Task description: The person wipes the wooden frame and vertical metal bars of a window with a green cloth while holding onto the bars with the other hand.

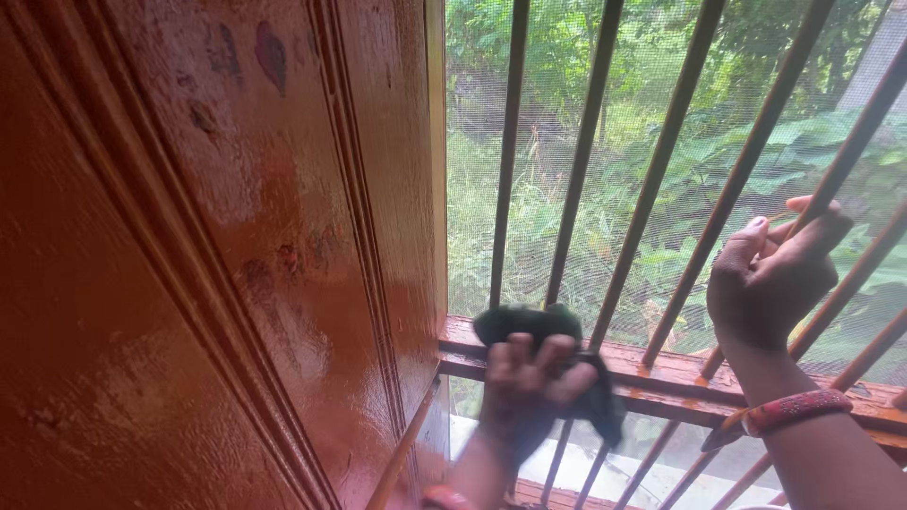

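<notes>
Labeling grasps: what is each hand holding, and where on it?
Left hand grips a bunched dark cloth around its middle, against the window rail. Right hand wraps one slanted bar about midway up.

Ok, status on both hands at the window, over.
Left hand clutching dark cloth against the orange crossbar. Right hand gripping a slanted bar. Nothing between them.

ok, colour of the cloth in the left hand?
Dark, near black with a green tinge; the cloth is motion-blurred against the rail. Head view, the only one.
</notes>
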